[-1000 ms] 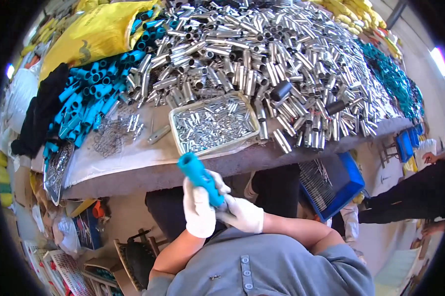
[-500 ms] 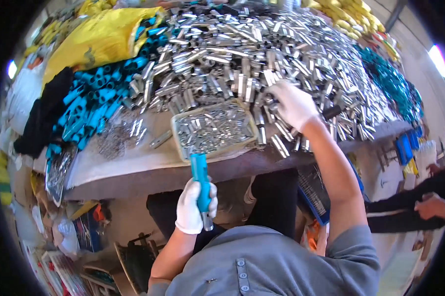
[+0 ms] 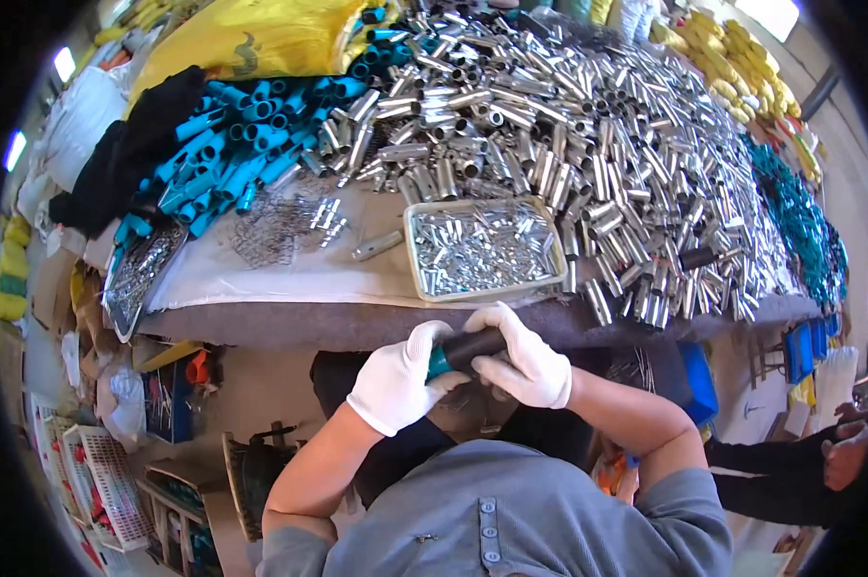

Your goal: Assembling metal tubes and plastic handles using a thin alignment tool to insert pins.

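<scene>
In front of my body, below the table edge, both white-gloved hands meet. My left hand (image 3: 394,385) is closed round a teal tubular handle (image 3: 438,362), mostly hidden by the glove. My right hand (image 3: 535,373) grips a black cylinder (image 3: 474,347), its fingers wrapped over the right end. Teal and black parts lie end to end and touch; whether one sits inside the other I cannot tell. Just beyond my hands, on the table, a shallow pale tray (image 3: 417,252) holds many small shiny metal pieces.
A heap of silver metal tubes (image 3: 607,183) covers the table's middle and right. Teal tubes (image 3: 232,159) pile at left beside a black cloth (image 3: 126,178) and a yellow sack (image 3: 242,43). Thin wire springs (image 3: 266,231) lie near the tray. Another person's hand (image 3: 847,452) shows at far right.
My right hand has come back from the metal heap to my left hand and now grips a black cylinder. The left hand has risen, tilting the teal handle sideways. The view has shifted.
</scene>
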`<action>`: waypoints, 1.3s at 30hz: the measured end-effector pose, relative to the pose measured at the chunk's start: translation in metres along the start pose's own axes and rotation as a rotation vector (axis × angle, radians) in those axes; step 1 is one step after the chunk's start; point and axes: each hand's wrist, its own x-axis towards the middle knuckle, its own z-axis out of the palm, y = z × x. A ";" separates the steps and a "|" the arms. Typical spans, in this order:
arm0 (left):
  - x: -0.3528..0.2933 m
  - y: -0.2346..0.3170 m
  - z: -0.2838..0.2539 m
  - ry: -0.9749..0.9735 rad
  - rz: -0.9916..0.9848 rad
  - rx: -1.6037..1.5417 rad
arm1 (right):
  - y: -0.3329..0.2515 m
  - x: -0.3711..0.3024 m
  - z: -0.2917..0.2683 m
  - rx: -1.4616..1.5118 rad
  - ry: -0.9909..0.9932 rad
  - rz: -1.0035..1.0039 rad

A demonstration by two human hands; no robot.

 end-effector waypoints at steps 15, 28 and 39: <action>0.016 -0.060 -0.038 0.504 -0.627 -0.676 | 0.029 0.307 -0.013 -1.510 -0.038 -0.138; 0.011 -0.075 -0.040 0.516 -0.628 -0.925 | 0.011 0.291 -0.056 -1.228 0.296 -0.357; 0.043 -0.042 -0.047 0.524 -0.606 -0.816 | 0.060 0.251 -0.091 0.194 0.412 0.259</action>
